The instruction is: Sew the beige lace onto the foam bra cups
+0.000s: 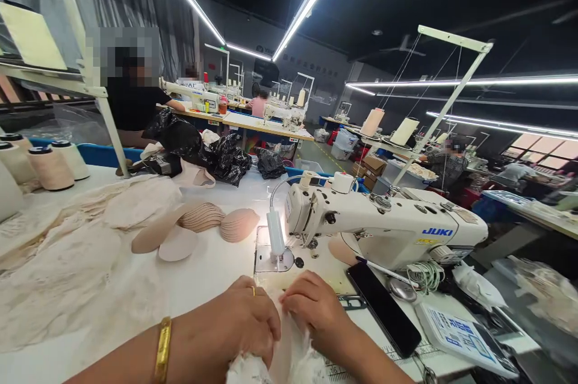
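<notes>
At the front edge of the sewing table, my left hand (246,321) has its fingers curled round whitish lace fabric (247,371). My right hand (318,312) pinches the other side of the same fabric, its fingertips pressed together. Between the two hands shows a smooth beige bra pad (283,342), partly hidden by fingers and lace. Just beyond them stands a white sewing machine (374,221), its lamp (275,233) lit over the needle plate. Left of the needle area lie stacked beige bra pads (237,224) and a single pale pad (178,244).
A heap of cream lace pieces (76,257) covers the table's left side. To the right lie a black phone (383,309), a white-and-blue box (465,336) and a coiled cord (427,275). Black plastic bags (228,158) and thread cones (50,168) sit behind. Co-workers sit at other machines.
</notes>
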The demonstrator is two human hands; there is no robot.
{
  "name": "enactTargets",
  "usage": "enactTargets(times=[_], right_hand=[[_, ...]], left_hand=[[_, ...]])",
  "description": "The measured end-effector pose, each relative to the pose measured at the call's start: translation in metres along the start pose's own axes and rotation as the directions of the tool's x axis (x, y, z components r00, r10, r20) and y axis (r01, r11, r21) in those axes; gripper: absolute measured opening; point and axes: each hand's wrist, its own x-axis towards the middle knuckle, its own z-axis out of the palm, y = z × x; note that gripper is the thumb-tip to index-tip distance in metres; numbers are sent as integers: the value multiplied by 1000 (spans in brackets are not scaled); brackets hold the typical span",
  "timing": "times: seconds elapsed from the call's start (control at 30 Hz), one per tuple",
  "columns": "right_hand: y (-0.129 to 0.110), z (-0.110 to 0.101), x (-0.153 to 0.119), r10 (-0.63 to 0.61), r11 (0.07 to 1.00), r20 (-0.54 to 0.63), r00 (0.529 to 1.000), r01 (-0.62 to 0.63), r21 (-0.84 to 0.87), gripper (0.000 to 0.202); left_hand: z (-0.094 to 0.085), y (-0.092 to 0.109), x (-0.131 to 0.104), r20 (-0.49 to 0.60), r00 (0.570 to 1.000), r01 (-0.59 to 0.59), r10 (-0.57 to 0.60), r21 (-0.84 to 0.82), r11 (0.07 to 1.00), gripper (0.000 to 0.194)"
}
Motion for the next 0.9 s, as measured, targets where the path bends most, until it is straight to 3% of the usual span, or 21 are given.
enactTargets(times=[0.03,0.1,0.2,0.37,0.7,0.9], right_hand=[[12,-2,9,-91,984,37,995,96,-150,24],[33,0,21,-157,941,112,981,183,-284,23],[47,4,26,-89,959,120,989,118,-257,25],[44,-2,18,37,991,160,986,-15,-134,37],[52,-4,13,164,969,183,969,-123,-216,41],[48,-7,14,166,970,183,969,-127,-208,40]], left_hand=[[-4,-10,7,82,996,-45,32,157,987,26],[-10,-29,21,191,981,-78,15,329,941,31],[-15,-49,36,247,967,-49,-57,405,913,38],[-17,-57,41,203,975,-13,-88,449,893,45],[-4,-57,46,109,987,55,-115,444,894,42],[-1,-58,43,88,990,64,-114,439,896,43]])
